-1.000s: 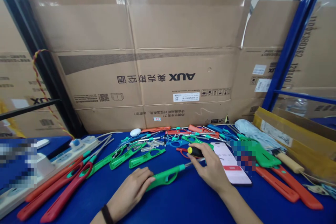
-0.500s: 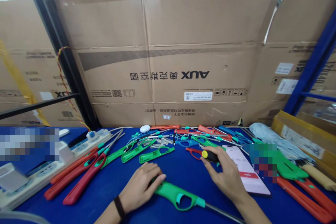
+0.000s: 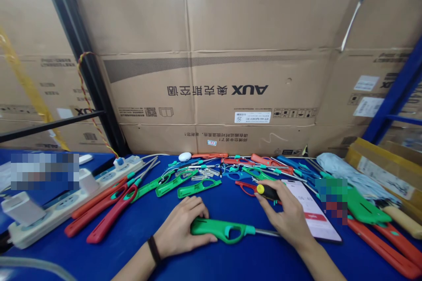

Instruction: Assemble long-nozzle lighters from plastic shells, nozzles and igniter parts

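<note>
The held lighter (image 3: 211,228) lies between the power strip (image 3: 67,204) and phone (image 3: 318,227).

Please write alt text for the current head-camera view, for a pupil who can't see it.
A left hand holds a green lighter at a blue table; the right hand holds a black-handled tool. Lighter parts lie beyond, before a cardboard wall; a phone is at right, a power strip at left.

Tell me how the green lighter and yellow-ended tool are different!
The lighter is green; the tool is black with a yellow end. The left hand holds the lighter, the right hand the tool. The lighter has a loop; the tool shows none. Both are held.
</note>
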`<state>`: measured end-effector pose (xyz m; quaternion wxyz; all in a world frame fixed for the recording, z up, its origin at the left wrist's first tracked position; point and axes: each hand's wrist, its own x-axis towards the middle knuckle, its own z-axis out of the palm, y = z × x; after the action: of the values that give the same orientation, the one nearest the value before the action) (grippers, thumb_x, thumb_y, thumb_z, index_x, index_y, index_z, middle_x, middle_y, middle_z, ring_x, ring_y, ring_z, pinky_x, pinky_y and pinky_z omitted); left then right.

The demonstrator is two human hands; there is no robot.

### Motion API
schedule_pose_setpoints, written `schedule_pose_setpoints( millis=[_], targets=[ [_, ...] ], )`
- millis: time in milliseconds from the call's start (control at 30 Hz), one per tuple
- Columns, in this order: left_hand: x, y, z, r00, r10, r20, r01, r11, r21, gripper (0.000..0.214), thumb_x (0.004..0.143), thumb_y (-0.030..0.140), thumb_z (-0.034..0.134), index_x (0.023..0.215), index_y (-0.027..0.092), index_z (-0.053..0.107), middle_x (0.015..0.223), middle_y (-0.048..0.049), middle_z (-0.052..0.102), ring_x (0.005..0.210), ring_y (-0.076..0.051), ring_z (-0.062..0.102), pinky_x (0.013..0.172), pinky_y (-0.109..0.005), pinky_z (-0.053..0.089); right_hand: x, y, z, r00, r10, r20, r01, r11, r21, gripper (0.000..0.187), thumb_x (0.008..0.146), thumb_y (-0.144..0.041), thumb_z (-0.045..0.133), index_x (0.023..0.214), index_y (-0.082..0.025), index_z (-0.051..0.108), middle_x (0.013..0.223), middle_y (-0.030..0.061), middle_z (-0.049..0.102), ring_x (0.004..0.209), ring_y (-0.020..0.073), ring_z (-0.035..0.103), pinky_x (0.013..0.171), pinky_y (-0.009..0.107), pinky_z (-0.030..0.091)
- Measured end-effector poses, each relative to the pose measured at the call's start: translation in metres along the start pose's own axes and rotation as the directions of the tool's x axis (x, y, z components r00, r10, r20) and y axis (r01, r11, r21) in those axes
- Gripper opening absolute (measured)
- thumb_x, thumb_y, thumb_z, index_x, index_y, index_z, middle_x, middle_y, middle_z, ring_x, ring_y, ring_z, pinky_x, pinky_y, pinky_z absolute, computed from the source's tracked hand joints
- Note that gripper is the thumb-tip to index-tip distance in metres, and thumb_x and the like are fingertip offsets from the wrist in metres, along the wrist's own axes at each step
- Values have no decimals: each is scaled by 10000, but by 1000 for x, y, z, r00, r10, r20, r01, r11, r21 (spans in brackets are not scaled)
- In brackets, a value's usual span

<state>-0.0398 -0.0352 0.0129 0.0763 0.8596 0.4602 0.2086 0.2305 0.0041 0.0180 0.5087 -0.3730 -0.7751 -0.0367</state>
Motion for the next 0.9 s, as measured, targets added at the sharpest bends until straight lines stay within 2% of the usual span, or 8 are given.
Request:
schedule_pose_setpoints(
  millis=[100,167,300,400,467,533,700,900],
  targets=[
    [0,-1,-3,999,-2,-32,4,999,34,309,828,520,559,848,212,584,851,-29,603,788,-198,550,739,-325,408,1,-2,-1,1000,23,20,-23,1000,8,166,880,-305,558,1026,-231,532,917,48,624,844,198,602,739,313,480],
    [0,-6,-4,991,-48,-123,58,996,75,263,892,454,489,864,218,599,881,-37,610,831,-205,557,775,-342,414,1,-2,-2,999,37,32,-38,999,14,165,884,-311,550,1026,-230,531,922,52,624,852,200,602,746,317,481],
    [0,-26,0,922,-175,-346,252,948,192,263,923,390,431,1070,247,597,1094,-68,607,1047,-251,541,923,-434,390,0,-4,0,998,57,21,-57,998,26,165,892,-343,525,1007,-226,544,927,59,632,857,210,609,748,329,488],
    [-2,-44,9,864,-306,-400,429,864,266,417,901,407,454,1283,242,488,1317,-112,512,1256,-316,408,1040,-563,247,0,-5,1,998,59,13,-60,998,30,177,888,-366,521,991,-226,558,917,57,639,845,213,619,739,328,497],
    [-4,-52,14,831,-406,-380,520,808,275,506,881,435,477,1337,218,443,1389,-141,444,1312,-359,329,1033,-595,241,0,-5,2,998,63,16,-63,998,27,184,884,-374,525,993,-231,561,919,53,641,850,215,621,738,328,500],
    [-5,-55,17,844,-428,-325,517,810,276,498,884,445,467,1323,210,467,1395,-142,439,1314,-355,329,1032,-578,264,0,-5,1,998,64,25,-64,998,19,187,882,-376,529,1001,-236,560,926,50,640,856,214,622,738,326,502],
    [-5,-49,17,915,-309,-258,370,899,236,414,910,452,419,1251,242,525,1335,-109,501,1250,-283,428,1034,-534,293,0,-2,1,998,44,51,-45,999,17,174,884,-358,532,1000,-232,559,927,57,642,852,209,626,734,314,509],
    [-2,-36,11,914,-328,-237,380,899,220,355,907,426,439,1200,264,556,1285,-93,544,1219,-278,463,1022,-547,290,-2,-3,3,991,130,-38,-128,990,52,222,882,-398,519,1027,-232,552,949,52,645,859,208,635,738,316,520]
  ],
)
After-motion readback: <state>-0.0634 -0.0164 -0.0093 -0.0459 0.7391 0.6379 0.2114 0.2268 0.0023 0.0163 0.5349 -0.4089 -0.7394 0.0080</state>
